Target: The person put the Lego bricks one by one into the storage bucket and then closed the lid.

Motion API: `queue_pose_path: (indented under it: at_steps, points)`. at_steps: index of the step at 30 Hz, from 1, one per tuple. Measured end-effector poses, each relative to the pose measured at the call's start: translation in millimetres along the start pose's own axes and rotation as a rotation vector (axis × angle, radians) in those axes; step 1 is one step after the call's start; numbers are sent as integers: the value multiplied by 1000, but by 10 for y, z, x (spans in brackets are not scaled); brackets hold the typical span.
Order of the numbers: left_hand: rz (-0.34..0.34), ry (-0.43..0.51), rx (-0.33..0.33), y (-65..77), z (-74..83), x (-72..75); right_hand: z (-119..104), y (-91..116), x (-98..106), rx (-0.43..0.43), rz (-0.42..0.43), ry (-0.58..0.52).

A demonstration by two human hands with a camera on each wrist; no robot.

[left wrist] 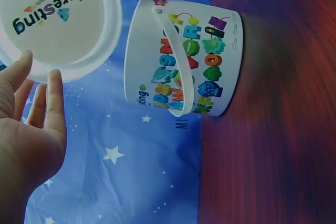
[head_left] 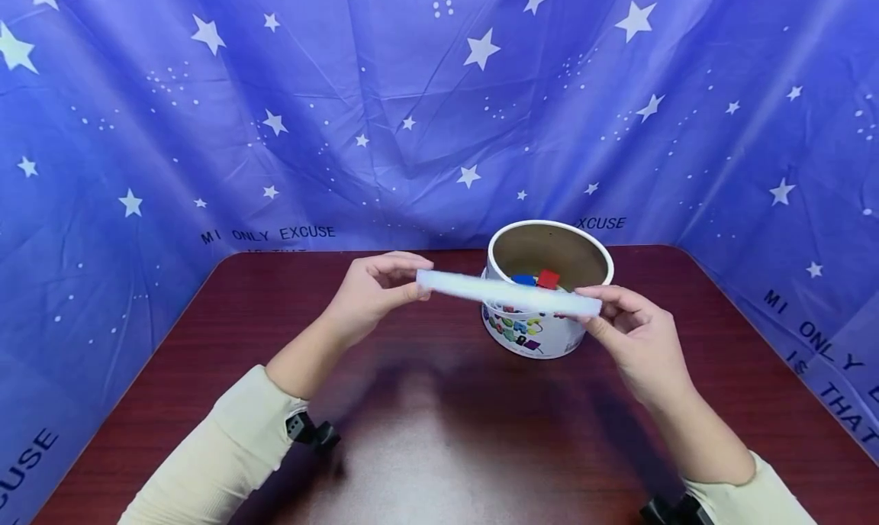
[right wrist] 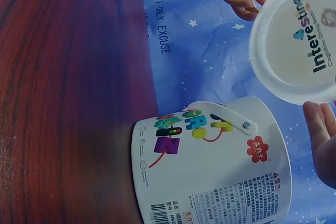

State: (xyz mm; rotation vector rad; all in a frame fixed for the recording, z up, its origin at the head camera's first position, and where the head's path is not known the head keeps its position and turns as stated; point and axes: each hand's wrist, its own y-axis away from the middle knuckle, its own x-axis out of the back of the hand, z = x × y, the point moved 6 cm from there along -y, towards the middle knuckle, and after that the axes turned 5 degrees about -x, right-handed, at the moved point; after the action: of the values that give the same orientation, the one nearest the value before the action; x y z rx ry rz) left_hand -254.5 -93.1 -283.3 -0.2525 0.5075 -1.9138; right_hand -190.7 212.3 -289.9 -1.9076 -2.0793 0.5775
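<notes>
A round white lid (head_left: 508,293) printed with "Interesting" is held up edge-on in front of a white bucket (head_left: 532,343). My left hand (head_left: 374,288) pinches its left rim between thumb and fingers. On the opposite rim, my right hand (head_left: 639,338) pinches it the same way. The left wrist view shows the lid's printed face (left wrist: 63,19) above the left fingertips. The bucket stands uncovered on the table, with a red block (head_left: 548,278) and a blue block (head_left: 523,279) visible inside. Its white handle (left wrist: 181,66) hangs down against the printed side.
The dark red wooden table (head_left: 384,449) runs back to a blue star-printed curtain (head_left: 412,90), which also encloses both sides. The bucket sits near the table's far edge, right of the middle. Black wrist cameras (head_left: 312,432) are strapped at the cuffs.
</notes>
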Motion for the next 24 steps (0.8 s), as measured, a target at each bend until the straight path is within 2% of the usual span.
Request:
queue_pose_path:
  at_steps: [5, 14, 21, 24]
  points:
    - [21, -84, 0, -23, -3, -40, 23, 0, 7, 1, 39, -50]
    - [50, -90, -76, -136, -5, -169, -34, -63, 78, 81, 66, -183]
    - [38, -59, -36, -335, -96, -317, -86, -167, 243, 23, 162, -171]
    - [53, -77, 5, -435, -163, -367, -102, -248, 314, 14, 153, -186]
